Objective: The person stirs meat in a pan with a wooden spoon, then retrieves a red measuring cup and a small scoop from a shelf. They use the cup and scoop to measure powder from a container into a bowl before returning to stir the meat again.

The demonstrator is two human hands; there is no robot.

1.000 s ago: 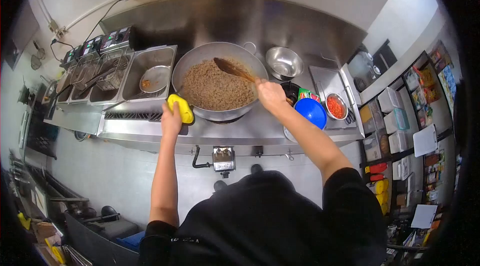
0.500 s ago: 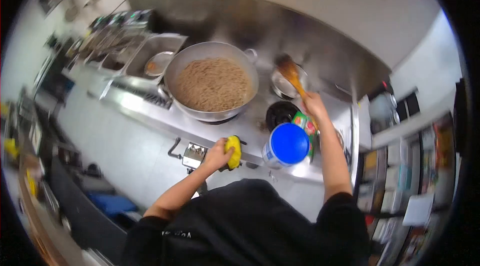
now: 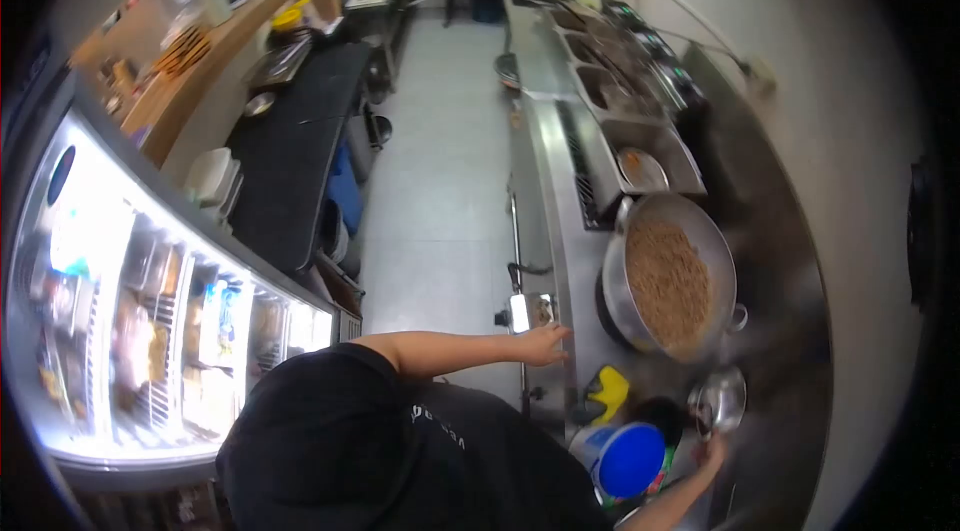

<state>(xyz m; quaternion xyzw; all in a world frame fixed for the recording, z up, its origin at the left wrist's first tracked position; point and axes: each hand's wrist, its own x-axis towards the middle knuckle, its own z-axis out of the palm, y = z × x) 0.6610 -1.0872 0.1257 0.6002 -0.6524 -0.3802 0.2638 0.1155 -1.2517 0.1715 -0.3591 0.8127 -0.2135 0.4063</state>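
My left hand (image 3: 545, 343) is over the front edge of the steel counter (image 3: 560, 261), empty, fingers apart. A yellow cloth (image 3: 608, 393) lies on the counter beyond it, beside a white tub with a blue lid (image 3: 632, 459). My right hand (image 3: 713, 453) is at the near side of a small metal pot (image 3: 730, 399); blur hides its fingers and whatever they may hold. The wooden spatula cannot be made out. A large pan (image 3: 615, 276) of brown minced food (image 3: 668, 286) stands on the stove, tilted in view.
Metal food trays (image 3: 690, 166) line the counter past the pan. Left of the aisle (image 3: 430, 151) are a black worktop (image 3: 285, 161) and a lit glass-front fridge (image 3: 150, 331). A black pan (image 3: 660, 416) sits between the tub and the small pot.
The view has swung left along the aisle. My left hand has let go of the yellow cloth, now on the counter. The wooden spatula, earlier in my right hand, no longer shows clearly.
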